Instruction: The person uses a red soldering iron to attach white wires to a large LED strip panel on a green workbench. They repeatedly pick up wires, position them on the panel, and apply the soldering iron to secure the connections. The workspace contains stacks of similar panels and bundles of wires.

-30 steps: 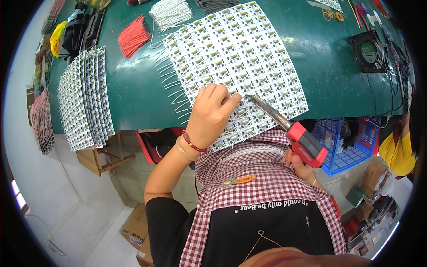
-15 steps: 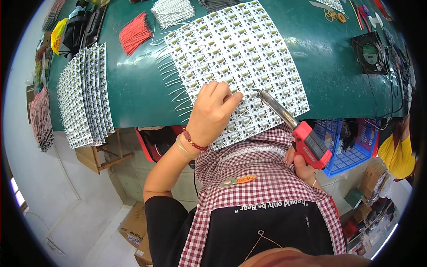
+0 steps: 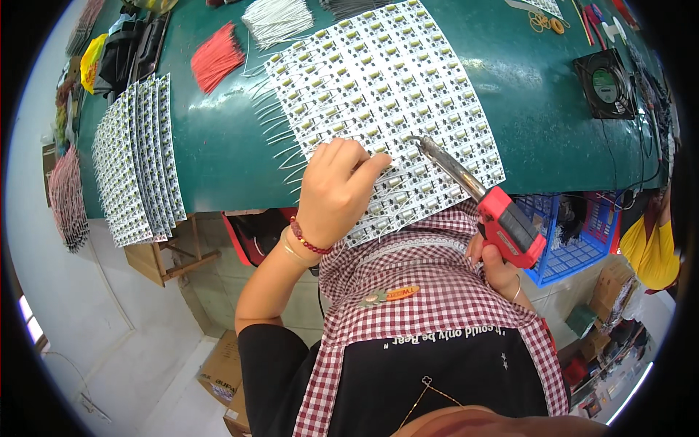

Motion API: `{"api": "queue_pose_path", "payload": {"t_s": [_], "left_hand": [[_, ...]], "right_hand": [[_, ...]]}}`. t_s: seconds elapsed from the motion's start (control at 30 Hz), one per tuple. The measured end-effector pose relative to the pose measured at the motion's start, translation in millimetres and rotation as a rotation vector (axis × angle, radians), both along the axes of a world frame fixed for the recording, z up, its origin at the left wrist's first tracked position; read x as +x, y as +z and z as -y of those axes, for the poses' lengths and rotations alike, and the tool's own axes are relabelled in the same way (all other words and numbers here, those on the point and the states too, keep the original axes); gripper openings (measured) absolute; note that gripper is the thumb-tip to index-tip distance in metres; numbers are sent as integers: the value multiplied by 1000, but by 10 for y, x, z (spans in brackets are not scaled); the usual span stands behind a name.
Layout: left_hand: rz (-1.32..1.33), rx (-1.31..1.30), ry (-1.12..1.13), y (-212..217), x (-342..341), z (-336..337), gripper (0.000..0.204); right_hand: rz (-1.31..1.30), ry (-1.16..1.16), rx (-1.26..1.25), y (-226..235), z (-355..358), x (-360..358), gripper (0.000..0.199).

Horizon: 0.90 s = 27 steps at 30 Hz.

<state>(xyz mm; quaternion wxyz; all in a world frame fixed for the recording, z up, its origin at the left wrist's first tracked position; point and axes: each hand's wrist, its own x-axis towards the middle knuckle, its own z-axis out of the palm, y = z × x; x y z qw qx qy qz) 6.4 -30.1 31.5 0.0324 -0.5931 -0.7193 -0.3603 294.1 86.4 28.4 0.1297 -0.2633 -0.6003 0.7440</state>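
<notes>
green bench: white circuit panel at its near edge. left hand, fingers together, presses it; right hand clamps the red soldering gun, whose tip could slip and burn those fingers.

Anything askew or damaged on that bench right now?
Nothing looks damaged. The big circuit panel overhangs the green table edge toward the person, pinned by the left hand. The right hand holds the soldering gun tip on it.
</notes>
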Motion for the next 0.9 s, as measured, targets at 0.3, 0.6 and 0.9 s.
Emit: {"api": "queue_pose_path", "payload": {"t_s": [0.3,0.6,0.9], "left_hand": [[-83,-35,-21,-53,12,-92,29],[-96,-46,-4,-81,37,-74,28],[-87,-43,-2,-88,34,-83,28]], "right_hand": [[86,89,57,-26,-51,-22,17],[164,117,361,-235,-65,122,17],[110,73,147,19,-19,-44,37]]}}
